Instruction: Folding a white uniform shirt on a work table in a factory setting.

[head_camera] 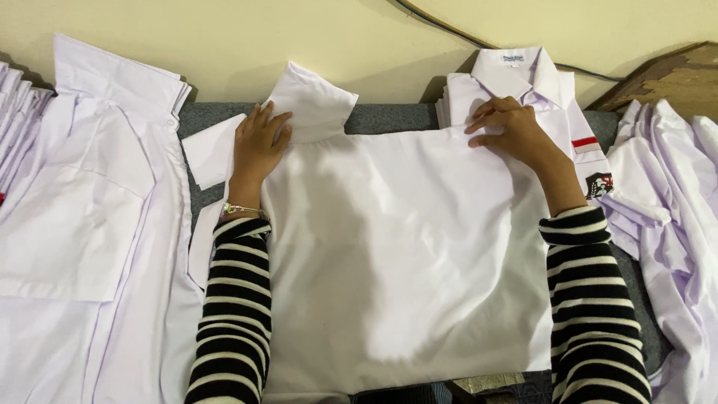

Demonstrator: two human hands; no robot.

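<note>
Pressing flat w/ both hands: your left hand (258, 146) lies palm-down, fingers together, on the upper-left corner of the white shirt (404, 254), just beside its collar (314, 101). Your right hand (512, 131) rests on the upper-right edge, fingers slightly apart and bent, nothing gripped. Shirt lies back-up at centre of the grey table (389, 118), between your striped sleeves. Folded shirt stack (535, 90) sits behind the right hand; loose white shirts (82, 209) to the left, more shirts (673, 194) to the right.
</note>
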